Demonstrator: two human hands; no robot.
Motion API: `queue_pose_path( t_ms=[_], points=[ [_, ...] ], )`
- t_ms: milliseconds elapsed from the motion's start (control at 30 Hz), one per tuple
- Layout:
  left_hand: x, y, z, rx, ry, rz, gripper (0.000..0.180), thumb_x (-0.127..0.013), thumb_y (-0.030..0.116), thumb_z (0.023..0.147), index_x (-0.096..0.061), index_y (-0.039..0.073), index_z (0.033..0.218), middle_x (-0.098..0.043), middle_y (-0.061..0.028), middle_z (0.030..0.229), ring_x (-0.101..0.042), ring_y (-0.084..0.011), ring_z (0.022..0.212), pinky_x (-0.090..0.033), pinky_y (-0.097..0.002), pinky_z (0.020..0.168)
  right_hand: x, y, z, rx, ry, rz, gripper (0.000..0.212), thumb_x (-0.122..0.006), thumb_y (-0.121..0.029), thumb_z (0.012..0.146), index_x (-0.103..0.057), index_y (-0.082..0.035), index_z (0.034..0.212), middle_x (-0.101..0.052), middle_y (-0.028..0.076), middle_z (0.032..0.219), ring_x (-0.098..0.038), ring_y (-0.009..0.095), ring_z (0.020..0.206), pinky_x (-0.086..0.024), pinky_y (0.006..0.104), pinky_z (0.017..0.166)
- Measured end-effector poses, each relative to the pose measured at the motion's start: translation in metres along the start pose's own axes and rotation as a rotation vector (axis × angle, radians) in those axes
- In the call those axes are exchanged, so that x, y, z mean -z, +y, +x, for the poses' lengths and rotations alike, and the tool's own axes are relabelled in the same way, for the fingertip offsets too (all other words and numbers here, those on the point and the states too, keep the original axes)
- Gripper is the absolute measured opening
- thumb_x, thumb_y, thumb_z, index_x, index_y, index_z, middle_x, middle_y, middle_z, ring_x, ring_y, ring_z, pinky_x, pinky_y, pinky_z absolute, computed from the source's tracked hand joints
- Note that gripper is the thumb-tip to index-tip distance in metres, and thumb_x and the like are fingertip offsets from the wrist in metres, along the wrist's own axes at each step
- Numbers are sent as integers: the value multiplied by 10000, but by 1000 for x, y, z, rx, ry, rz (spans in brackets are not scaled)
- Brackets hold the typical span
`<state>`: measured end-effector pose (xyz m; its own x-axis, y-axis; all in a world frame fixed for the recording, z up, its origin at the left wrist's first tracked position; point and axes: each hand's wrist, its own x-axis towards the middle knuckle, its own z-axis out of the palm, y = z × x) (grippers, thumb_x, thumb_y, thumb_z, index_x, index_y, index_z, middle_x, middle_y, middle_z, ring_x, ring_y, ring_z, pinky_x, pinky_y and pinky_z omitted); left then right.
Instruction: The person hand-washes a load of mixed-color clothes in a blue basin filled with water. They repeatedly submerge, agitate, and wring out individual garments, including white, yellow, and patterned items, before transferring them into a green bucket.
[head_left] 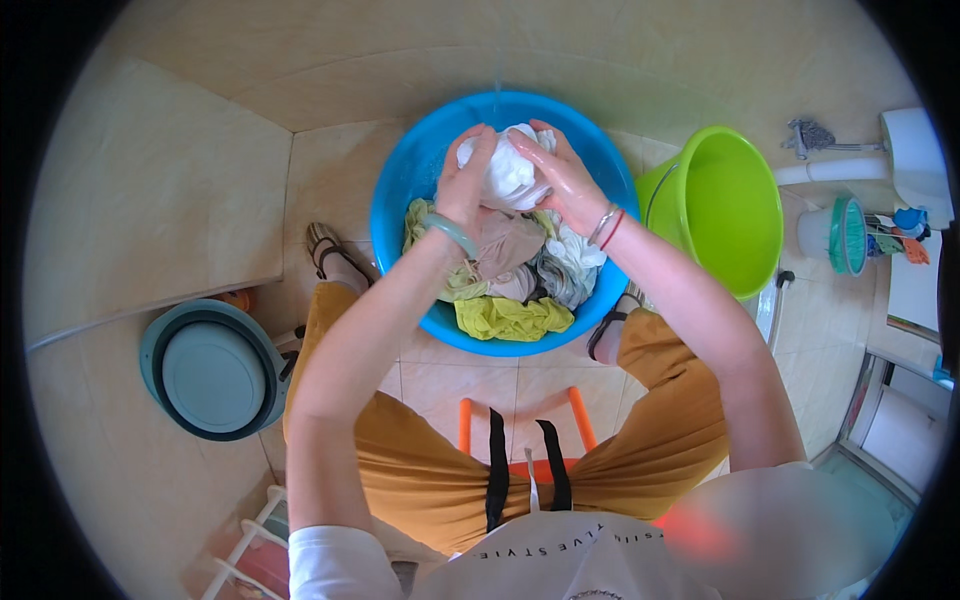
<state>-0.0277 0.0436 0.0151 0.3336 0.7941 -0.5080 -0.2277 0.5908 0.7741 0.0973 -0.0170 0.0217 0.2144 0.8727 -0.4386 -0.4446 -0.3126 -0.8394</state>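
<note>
while left hand (464, 182) and right hand (570, 182) clasp white cloth (512, 175), floor tiles (437, 381) (beige) carry a blue basin (392, 205).

The tub (415, 150) stands before the stool (465, 425), clothes (512, 320) in it, and above them a cloth (512, 175) between left hand (466, 180) and right hand (575, 188); right of the tub, a bucket (738, 212), then a bin (815, 236); left and nearer, a basin (213, 370)

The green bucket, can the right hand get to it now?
Probably yes: the green bucket stands close beside the blue basin, its top open, though the right hand would first release the white cloth.
</note>
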Motion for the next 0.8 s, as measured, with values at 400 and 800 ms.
queue_pose_path(
  t_ms=[400,800],
  points=[
    [-19,-16,-3,-522,164,556,299,-578,318,901,-564,21,937,-616,-76,835,-570,-187,764,-456,-325,673,10,34,28,435,293,-658,383,-393,-311,975,-632,-12,992,-636,190,923,-594,345,878,-463,378,769],
    [7,25,-27,-7,-243,575,565,-658,523,822,-544,180,1256,-596,-32,1130,-540,-160,1057,-433,-355,841,42,-45,-28,627,322,-935,360,-507,-334,940,-651,-14,862,-644,138,771,-618,308,749,-476,388,710]
  ],
)
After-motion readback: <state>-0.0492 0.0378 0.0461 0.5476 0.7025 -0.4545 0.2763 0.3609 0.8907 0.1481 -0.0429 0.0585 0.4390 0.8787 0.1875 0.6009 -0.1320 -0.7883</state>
